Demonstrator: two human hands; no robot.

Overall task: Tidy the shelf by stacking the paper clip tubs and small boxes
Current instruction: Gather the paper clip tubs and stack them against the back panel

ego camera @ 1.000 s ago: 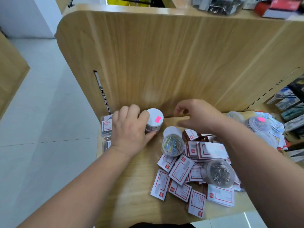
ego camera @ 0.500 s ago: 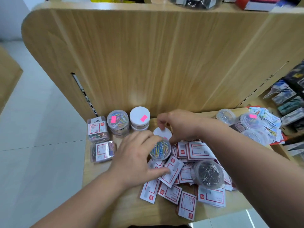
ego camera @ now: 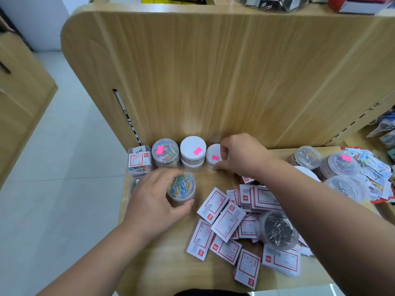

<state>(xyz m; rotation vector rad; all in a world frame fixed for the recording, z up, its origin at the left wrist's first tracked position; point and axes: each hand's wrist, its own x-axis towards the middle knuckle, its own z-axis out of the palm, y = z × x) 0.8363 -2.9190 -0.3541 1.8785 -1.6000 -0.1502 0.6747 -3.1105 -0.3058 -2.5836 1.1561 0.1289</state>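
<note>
Shifted leftward since half a second ago: clear round plastic tub of coloured paper clips (ego camera: 182, 186), now just in front of the stacked white-lidded tubs (ego camera: 193, 151), gripped round its wall by the left hand (ego camera: 156, 204). Just right of that stack, small white-lidded tub with pink sticker (ego camera: 213, 155), held by the right hand (ego camera: 241, 155). Likely light, rigid, slick-sided; best taken around the wall.

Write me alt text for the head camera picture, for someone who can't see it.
A person's left hand holds a clear tub of coloured paper clips at a wooden shelf while the right hand grips a white-lidded tub at the back. Small red-and-white boxes lie scattered to the right, with a silver-filled tub among them.
</note>
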